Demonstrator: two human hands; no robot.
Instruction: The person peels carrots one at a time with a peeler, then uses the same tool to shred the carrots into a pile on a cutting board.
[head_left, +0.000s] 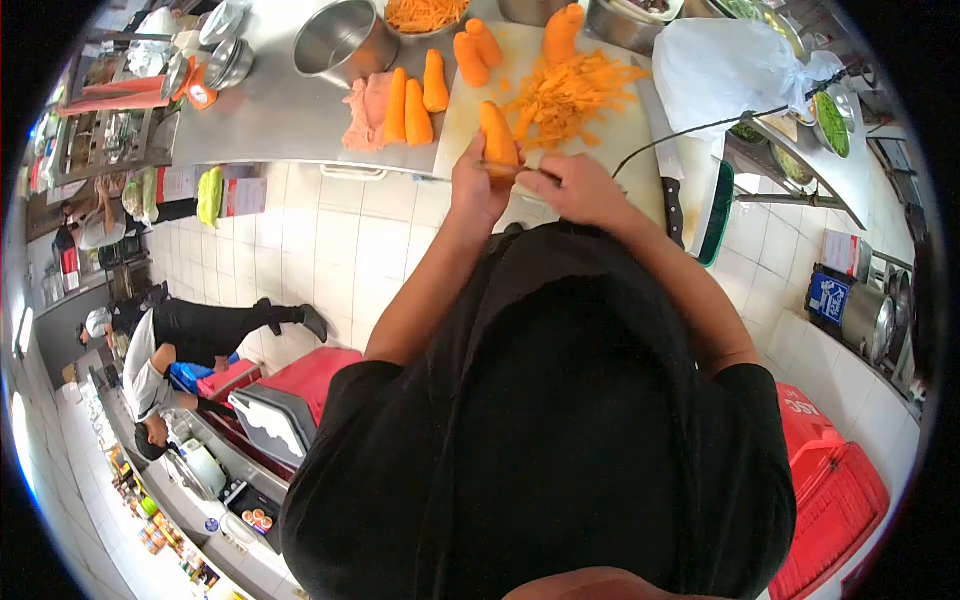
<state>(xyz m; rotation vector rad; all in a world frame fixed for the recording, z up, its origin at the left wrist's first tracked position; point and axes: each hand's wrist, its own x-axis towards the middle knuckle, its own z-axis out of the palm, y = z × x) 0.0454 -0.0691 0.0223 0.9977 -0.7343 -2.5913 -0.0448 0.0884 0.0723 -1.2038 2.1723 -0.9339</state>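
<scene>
A thick orange carrot (497, 132) points away from me over the cutting board's near edge, its lower part wrapped in my left hand (476, 182). My right hand (582, 188), slightly blurred, is closed around a thin-bladed hand tool (508, 169) that crosses the carrot's near end; I cannot tell its exact kind. Just beyond lies a loose heap of carrot strips (572, 98) on the white cutting board (462, 115). Whole carrots (470, 58) rest at the board's far side, with more carrots (398, 108) to its left on the steel table beside a pink cloth (366, 112).
A large knife (672, 200) lies along the board's right edge, near a white plastic bag (715, 70). Behind the carrots stand a steel pot (345, 45) and a bowl of shredded carrot (428, 12). A co-worker (160, 370) bends over a counter at left. Red bins (825, 490) flank me.
</scene>
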